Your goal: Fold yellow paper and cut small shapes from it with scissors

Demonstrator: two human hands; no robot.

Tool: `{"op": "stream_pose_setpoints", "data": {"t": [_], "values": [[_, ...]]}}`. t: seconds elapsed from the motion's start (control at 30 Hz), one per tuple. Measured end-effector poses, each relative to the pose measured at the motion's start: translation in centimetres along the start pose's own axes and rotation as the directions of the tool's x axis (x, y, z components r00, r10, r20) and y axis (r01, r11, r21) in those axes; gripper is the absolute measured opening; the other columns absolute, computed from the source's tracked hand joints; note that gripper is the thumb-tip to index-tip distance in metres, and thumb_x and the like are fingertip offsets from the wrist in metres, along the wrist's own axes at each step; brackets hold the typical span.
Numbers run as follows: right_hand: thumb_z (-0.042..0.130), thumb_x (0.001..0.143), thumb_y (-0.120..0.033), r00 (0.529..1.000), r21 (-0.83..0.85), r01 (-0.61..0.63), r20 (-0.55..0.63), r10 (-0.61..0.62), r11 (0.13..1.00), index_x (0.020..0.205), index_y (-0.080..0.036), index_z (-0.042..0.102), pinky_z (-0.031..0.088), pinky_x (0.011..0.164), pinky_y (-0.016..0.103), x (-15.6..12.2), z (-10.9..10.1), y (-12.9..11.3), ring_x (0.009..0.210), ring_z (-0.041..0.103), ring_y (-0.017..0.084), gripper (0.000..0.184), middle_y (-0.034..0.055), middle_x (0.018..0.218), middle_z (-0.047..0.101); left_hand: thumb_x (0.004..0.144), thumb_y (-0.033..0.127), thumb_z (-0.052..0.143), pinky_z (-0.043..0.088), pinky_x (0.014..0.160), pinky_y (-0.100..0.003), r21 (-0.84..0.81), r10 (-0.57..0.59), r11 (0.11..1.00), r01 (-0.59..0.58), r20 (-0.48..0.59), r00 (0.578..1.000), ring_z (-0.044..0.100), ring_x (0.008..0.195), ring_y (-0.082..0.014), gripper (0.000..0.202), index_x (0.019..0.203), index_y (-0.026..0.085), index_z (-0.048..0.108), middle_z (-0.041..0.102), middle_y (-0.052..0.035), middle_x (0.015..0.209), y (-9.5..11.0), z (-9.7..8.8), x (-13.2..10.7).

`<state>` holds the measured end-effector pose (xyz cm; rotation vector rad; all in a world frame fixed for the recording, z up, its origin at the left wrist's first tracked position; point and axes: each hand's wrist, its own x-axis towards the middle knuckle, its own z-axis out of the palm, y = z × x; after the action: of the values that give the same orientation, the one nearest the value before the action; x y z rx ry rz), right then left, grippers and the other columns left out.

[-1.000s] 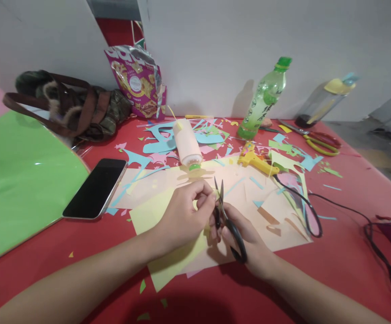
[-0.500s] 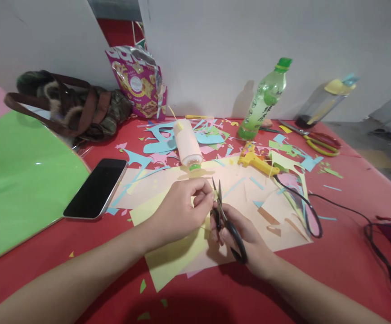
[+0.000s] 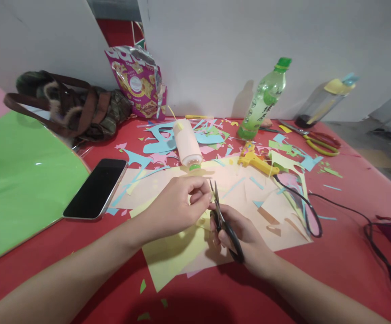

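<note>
My right hand (image 3: 239,234) grips black-handled scissors (image 3: 231,240), blades pointing up and slightly apart. Thumb and fingers of my left hand (image 3: 185,202) pinch a small piece of yellow paper (image 3: 212,196), which sits beside the blades; most of it is hidden by the fingers. Below both hands lie a yellow sheet (image 3: 171,256) and a pale peach sheet (image 3: 283,234). Just beyond them, a bottle wrapped in pale pink paper (image 3: 186,141) rests on its side, green cap toward me, with a thin yellow strip at its far end.
A phone (image 3: 96,189) and green sheets (image 3: 23,180) lie left. Behind stand a bag (image 3: 90,108), a snack packet (image 3: 137,85) and a green drink bottle (image 3: 264,99). Right are a yellow glue gun (image 3: 258,163) with its cable, larger scissors (image 3: 320,139) and a tumbler (image 3: 326,101). Paper scraps (image 3: 161,139) litter the red table.
Both hands have shifted slightly left, the scissors with them. The blades look a little closer together. Everything else on the table stays where it was.
</note>
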<state>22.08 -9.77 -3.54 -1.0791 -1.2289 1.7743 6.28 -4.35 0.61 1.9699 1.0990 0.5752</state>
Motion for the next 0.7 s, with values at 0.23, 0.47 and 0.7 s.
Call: {"op": "stream_pose_setpoints", "data": {"t": [0.23,0.47,0.7], "values": [[0.061,0.067,-0.038,0.999,-0.004,-0.02,-0.027,0.02,1.0,0.101,-0.019,0.046,0.031,0.045,0.022,0.14,0.11,0.27,0.052,0.041,0.007,0.042,-0.002,0.071,0.044,0.072,0.018,0.041,0.028,0.047,-0.019,0.073,-0.031,0.997,0.029,0.032,0.999,0.034,0.05,-0.0079,0.016,0.058,0.016,0.048,0.038,0.0036,0.053,0.03,-0.44,0.09],[0.06,0.067,-0.027,0.992,-0.083,-0.025,-0.124,0.014,0.996,0.101,-0.018,0.05,0.03,0.045,0.021,0.3,0.02,0.73,0.05,0.038,0.006,0.037,-0.0028,0.066,0.046,0.069,0.016,0.042,0.025,0.044,-0.019,0.125,-0.037,0.992,0.034,0.02,0.999,0.03,0.046,-0.0071,0.016,0.054,0.016,0.044,0.032,0.0046,0.05,-0.17,-0.68,0.35],[0.06,0.064,-0.027,0.979,-0.08,-0.029,-0.205,0.012,0.996,0.096,-0.018,0.047,0.034,0.049,0.023,0.71,0.06,0.56,0.052,0.041,0.008,0.035,-0.0038,0.063,0.044,0.069,0.017,0.041,0.025,0.045,-0.02,0.114,-0.063,0.992,0.057,0.049,0.997,0.03,0.047,-0.0076,0.016,0.053,0.016,0.039,0.031,0.0049,0.05,-0.52,-0.5,0.5]]}}
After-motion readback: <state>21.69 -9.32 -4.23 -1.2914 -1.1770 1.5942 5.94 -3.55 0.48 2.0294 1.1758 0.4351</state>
